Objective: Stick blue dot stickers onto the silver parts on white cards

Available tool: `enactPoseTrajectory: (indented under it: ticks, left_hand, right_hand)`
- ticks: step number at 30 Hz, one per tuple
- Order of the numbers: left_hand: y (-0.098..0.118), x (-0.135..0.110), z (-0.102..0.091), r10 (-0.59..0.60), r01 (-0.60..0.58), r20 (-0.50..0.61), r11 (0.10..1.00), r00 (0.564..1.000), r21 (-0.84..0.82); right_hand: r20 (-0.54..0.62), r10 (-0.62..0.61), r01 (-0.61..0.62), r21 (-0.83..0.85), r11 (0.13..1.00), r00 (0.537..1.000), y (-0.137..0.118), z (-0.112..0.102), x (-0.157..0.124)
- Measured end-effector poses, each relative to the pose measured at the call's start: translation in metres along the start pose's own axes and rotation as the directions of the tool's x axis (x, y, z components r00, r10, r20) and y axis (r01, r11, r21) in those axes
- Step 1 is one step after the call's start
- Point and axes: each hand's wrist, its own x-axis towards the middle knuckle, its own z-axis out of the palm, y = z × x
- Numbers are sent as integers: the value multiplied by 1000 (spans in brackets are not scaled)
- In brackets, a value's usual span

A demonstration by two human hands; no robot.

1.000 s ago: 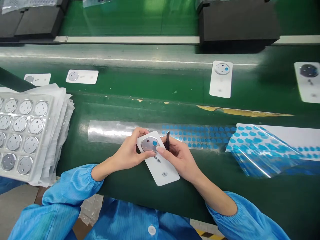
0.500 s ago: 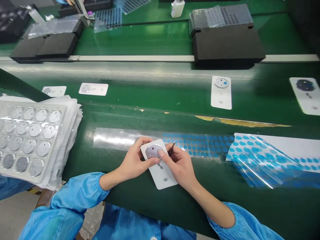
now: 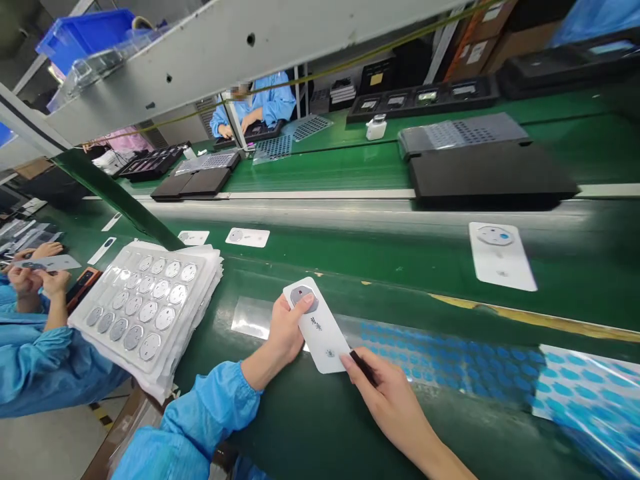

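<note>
Since a second ago my right hand [image 3: 387,393] has dropped off the grey disc [image 3: 301,296] to the white card's [image 3: 316,325] near corner, fingers pinched on a thin dark tool [image 3: 361,364]. My left hand [image 3: 285,330] grips the card just above the green bench [image 3: 310,427], thumb on the disc — pressing looks finished. Next move, I'd judge, calls for placing it flat on the belt [image 3: 400,250].

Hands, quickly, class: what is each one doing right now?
Left hand: closed on the white cover, thumb on its metal disc.
Right hand: holds a dark tool, fingertip touching the cover.
</note>
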Motion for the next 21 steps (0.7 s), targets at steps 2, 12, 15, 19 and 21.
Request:
enactPoseTrajectory:
  ticks: [2,12,15,19,21]
  left_hand:
    - [19,25,-7,23,-34,70,987,997,159]
    - [154,182,-71,433,237,-405,390,805,890]
    - [162,203,-82,419,369,-491,340,764,865]
    - [163,217,-89,420,373,-483,320,768,871]
    - [163,217,-89,434,252,-380,324,817,912]
  right_hand:
    - [-56,19,-18,26,1000,998,-5,-6,14]
    - [-344,13,-53,-106,993,939,-17,-74,151]
    - [-371,-23,-57,-203,978,928,-10,-74,140]
    - [-396,-157,14,-342,940,905,-6,-71,96]
    - [-418,-243,59,-406,912,875,-6,-73,79]
